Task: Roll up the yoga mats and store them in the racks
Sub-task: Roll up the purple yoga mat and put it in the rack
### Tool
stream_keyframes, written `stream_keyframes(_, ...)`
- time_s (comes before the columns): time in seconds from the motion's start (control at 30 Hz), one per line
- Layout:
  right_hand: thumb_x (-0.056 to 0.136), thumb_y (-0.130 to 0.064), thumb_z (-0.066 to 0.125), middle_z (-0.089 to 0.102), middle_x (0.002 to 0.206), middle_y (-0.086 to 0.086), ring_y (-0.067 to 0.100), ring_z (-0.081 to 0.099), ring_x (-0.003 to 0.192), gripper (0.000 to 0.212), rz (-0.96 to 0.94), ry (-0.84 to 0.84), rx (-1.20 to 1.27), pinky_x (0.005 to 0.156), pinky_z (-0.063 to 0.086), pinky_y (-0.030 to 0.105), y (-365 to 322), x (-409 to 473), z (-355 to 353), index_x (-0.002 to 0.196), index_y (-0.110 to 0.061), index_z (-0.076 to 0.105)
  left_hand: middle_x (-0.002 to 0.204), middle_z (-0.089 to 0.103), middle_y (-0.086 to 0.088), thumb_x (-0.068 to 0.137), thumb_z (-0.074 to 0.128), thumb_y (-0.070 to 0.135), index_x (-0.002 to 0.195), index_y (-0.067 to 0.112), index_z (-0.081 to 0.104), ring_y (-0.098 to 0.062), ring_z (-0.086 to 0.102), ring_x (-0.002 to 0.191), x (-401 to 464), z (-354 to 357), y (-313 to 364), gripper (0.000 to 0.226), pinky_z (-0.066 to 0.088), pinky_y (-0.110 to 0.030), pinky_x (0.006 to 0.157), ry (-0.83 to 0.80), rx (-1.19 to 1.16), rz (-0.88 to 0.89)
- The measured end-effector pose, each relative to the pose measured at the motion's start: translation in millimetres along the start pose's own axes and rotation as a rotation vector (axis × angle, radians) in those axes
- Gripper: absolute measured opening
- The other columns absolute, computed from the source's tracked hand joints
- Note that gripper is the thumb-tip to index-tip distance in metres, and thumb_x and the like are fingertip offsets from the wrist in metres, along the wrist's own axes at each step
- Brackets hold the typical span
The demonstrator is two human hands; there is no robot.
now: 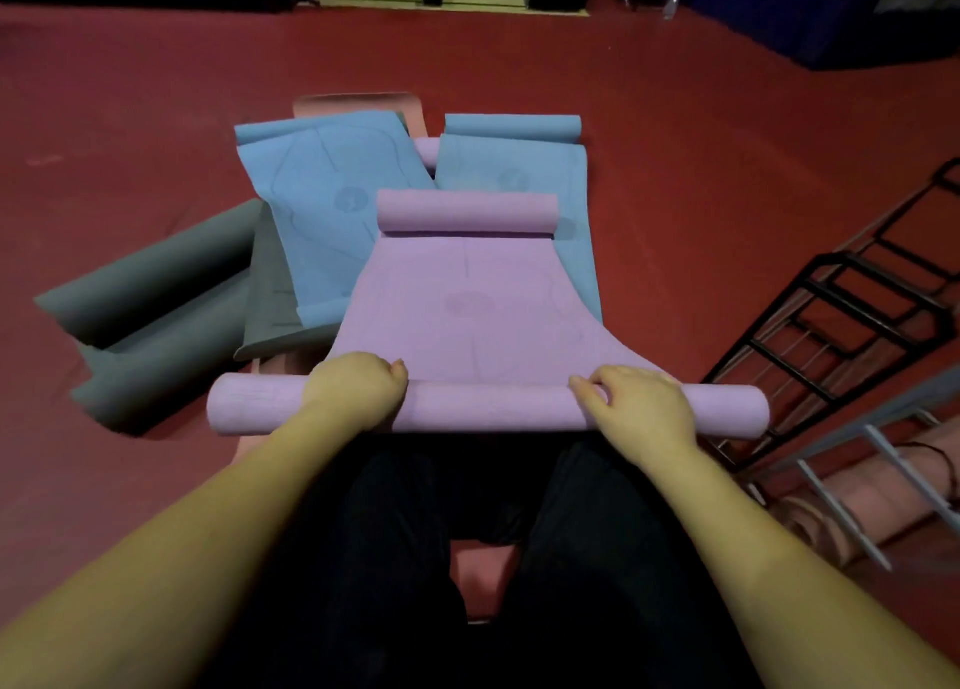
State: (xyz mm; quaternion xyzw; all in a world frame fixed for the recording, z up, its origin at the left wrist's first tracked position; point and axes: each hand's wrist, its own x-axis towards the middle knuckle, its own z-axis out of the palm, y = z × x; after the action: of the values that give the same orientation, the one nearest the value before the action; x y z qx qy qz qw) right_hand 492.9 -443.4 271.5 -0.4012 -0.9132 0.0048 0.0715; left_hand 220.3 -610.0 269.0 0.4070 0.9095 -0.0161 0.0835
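A purple yoga mat (467, 298) lies spread on the red floor in front of me, its near end wound into a roll (488, 408) and its far end curled into a smaller roll (466, 212). My left hand (356, 387) grips the near roll left of its middle, fingers curled over the top. My right hand (636, 400) grips the same roll right of its middle, thumb and fingers wrapped on it. A black wire rack (852, 319) stands at the right.
Two blue mats (322, 194) (514, 163) lie under and beyond the purple one. Grey mats (156, 303) sit rolled and half-open at the left. A pink mat (878, 496) lies in a grey rack (831, 501) at lower right. Blue barriers (810, 7) line the back.
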Motion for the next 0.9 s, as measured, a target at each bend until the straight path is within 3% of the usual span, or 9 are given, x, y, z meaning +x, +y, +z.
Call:
stream_keyframes(0.1,0.096,-0.058,0.04,0.071,0.089,0.005,0.03,0.064,0.089,0.049,0.067,-0.065,0.005,0.069,0.039,0.034,-5,13,-8,0.082,-0.02,0.067,0.119,0.065,-0.017,0.102,0.022,0.042,0.105,0.008,0.069,-0.033,0.058,0.107,3,-7,-2,0.058,0.041,-0.036,0.086,-0.067,-0.013,-0.001)
stream_keyframes(0.17,0.098,-0.056,0.035,0.071,0.1,0.009,0.031,0.063,0.097,0.051,0.068,-0.194,-0.001,0.07,0.038,0.033,-7,25,-18,0.09,-0.019,0.07,0.127,0.061,-0.018,0.101,0.022,0.04,0.113,0.008,0.066,-0.033,0.056,0.112,3,-13,-5,0.056,0.038,-0.036,0.087,-0.125,-0.027,-0.004)
stream_keyframes(0.37,0.102,-0.053,0.028,0.061,0.132,0.011,0.028,0.055,0.12,0.056,0.015,-0.585,0.02,0.094,0.041,0.032,-2,30,-41,0.121,-0.019,0.068,0.135,0.056,-0.017,0.103,0.023,0.035,0.117,0.01,0.061,-0.031,0.052,0.118,-7,-14,-13,0.047,0.038,-0.037,0.098,-0.344,-0.02,0.025)
stream_keyframes(0.47,0.101,-0.051,0.031,0.056,0.139,0.012,0.028,0.052,0.125,0.056,0.066,-0.659,0.058,0.1,0.039,0.032,-4,33,-39,0.127,-0.015,0.064,0.132,0.059,-0.014,0.102,0.025,0.035,0.116,0.012,0.063,-0.03,0.054,0.115,-8,-7,-14,0.046,0.041,-0.038,0.098,-0.332,-0.036,0.051)
stream_keyframes(0.53,0.099,-0.052,0.034,0.056,0.139,0.013,0.028,0.053,0.124,0.056,0.107,-0.663,0.098,0.102,0.04,0.034,-4,39,-36,0.127,-0.011,0.061,0.131,0.057,-0.012,0.1,0.029,0.025,0.117,0.014,0.06,-0.031,0.051,0.117,-5,-3,-16,0.037,0.042,-0.041,0.1,-0.335,-0.016,0.085)
stream_keyframes(0.6,0.1,-0.049,0.034,0.054,0.14,0.014,0.028,0.051,0.125,0.056,0.104,-0.693,0.101,0.102,0.039,0.034,-5,44,-34,0.129,-0.009,0.06,0.129,0.056,-0.009,0.098,0.033,0.022,0.115,0.016,0.058,-0.033,0.048,0.119,-2,-1,-18,0.031,0.042,-0.044,0.101,-0.27,0.004,0.085)
stream_keyframes(0.7,0.103,-0.042,0.031,0.051,0.143,0.014,0.028,0.049,0.128,0.051,0.092,-0.73,0.09,0.103,0.037,0.032,-6,51,-37,0.13,-0.011,0.06,0.119,0.063,-0.01,0.102,0.033,0.039,0.1,0.019,0.065,-0.032,0.054,0.11,-7,-2,-14,0.038,0.044,-0.037,0.091,-0.174,-0.104,0.032)
stream_keyframes(0.8,0.1,-0.043,0.034,0.05,0.146,0.01,0.025,0.048,0.128,0.049,0.077,-0.801,0.088,0.107,0.036,0.035,-6,64,-34,0.131,-0.017,0.061,0.089,0.068,-0.012,0.101,0.034,0.043,0.07,0.016,0.058,-0.034,0.059,0.087,-17,-4,-7,0.047,0.044,-0.036,0.068,0.146,-0.171,0.037)
stream_keyframes(0.9,0.097,-0.047,0.038,0.045,0.15,0.01,0.026,0.046,0.131,0.054,0.107,-0.871,0.034,0.107,0.035,0.036,-5,74,-33,0.137,-0.015,0.055,0.069,0.061,-0.013,0.093,0.031,0.048,0.064,0.011,0.06,-0.037,0.058,0.073,-33,7,1,0.055,0.044,-0.039,0.061,0.313,-0.079,0.105)
